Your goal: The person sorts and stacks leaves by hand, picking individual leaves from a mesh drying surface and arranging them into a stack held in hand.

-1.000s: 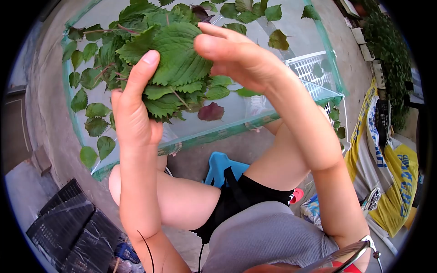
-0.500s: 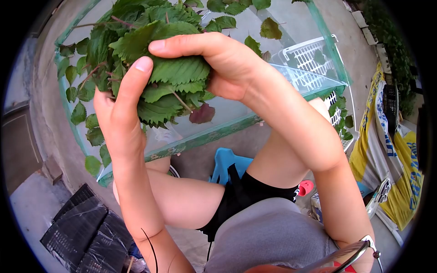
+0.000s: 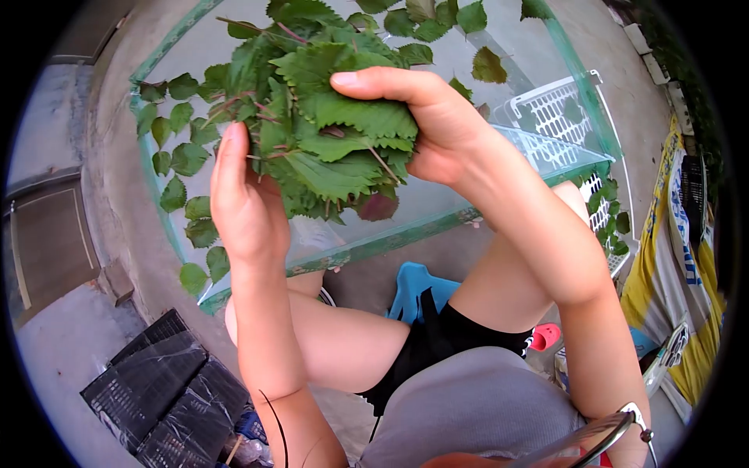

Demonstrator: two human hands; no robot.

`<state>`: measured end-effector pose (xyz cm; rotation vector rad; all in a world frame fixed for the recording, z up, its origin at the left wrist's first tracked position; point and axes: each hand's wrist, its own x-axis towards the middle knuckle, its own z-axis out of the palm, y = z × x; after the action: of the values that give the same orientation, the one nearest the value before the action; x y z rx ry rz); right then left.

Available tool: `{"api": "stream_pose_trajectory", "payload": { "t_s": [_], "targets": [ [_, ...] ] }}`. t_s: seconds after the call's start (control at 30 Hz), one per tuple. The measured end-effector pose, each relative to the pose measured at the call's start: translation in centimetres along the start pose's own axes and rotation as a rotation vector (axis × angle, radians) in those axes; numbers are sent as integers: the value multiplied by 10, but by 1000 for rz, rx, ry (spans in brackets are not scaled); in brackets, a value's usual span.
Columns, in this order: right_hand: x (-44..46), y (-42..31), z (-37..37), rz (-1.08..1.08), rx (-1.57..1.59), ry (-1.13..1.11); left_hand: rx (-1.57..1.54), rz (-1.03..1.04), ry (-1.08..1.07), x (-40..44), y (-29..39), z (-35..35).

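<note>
A thick bunch of green perilla leaves (image 3: pixel 343 148) with jagged edges sits between my two hands above a mesh-covered surface. My right hand (image 3: pixel 441 117) grips its right side, thumb lying across the top leaf and the other fingers hidden beneath. Against the stem side, my left hand (image 3: pixel 250 203) cups the bunch, its fingers pressed together and partly hidden by the leaves. Thin reddish stems poke out toward the left. One purplish leaf (image 3: pixel 378 206) hangs at the lower edge of the bunch.
Loose leaves (image 3: pixel 189 159) lie scattered on the mesh surface with green edging (image 3: pixel 374 248). A white plastic basket (image 3: pixel 546 117) is at the right, with more leaves beside it. Below are a blue stool (image 3: pixel 421 288), black wrapped packs (image 3: pixel 168 390) and a yellow-and-white sack (image 3: pixel 655 257).
The whole view has shifted, so everything appears farther right and slightly lower. My left thumb has come off the top of the bunch, and that hand now rests at its left side.
</note>
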<state>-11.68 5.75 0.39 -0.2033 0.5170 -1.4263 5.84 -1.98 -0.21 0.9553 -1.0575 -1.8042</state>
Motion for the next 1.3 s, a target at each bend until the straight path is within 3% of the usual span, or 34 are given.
{"api": "stream_pose_trajectory", "payload": {
  "t_s": [0.13, 0.27, 0.47, 0.6, 0.67, 0.73, 0.8, 0.83, 0.9, 0.93, 1.0, 1.03, 1.17, 1.3],
  "targets": [
    [-1, 0, 0, 3, 12, 6, 28, 63, -96, -5, 1, 1],
    [-2, 1, -4, 21, 15, -59, 128, -22, -150, -4, -2, -10],
    [-1, 3, -3, 17, 126, -110, -45, -35, -243, -6, 5, -13],
    [-4, -2, -7, -4, 171, -139, -199, 86, -486, -3, -1, -21],
    [-4, -8, -10, -38, 179, -179, -7, -3, -232, -4, -1, -14],
    [-4, -14, -12, -71, 207, -217, 298, -70, -188, -1, -14, -17],
    [-3, -19, -14, -121, 175, -171, 1080, -80, -280, 7, -28, -25],
    [-2, -21, -17, -123, 184, -167, 1086, -86, -284, 11, -36, -25],
    [-1, -25, -24, -209, 69, 52, 1422, 87, -469, 15, -52, -23],
    [-1, -26, -23, -208, 76, 56, 1531, 150, -531, 17, -60, -24],
    [-2, -29, -17, -72, 242, -35, 1546, 46, -533, 20, -73, -28],
    [-2, -29, -16, -84, 234, -38, 1668, -123, -513, 17, -63, -10],
    [7, -30, -27, -141, 219, -156, 1700, -37, -581, 7, -66, -6],
    [-1, -31, -18, -80, 314, -35, 1614, -78, -536, 12, -77, -11]
  ]
}}
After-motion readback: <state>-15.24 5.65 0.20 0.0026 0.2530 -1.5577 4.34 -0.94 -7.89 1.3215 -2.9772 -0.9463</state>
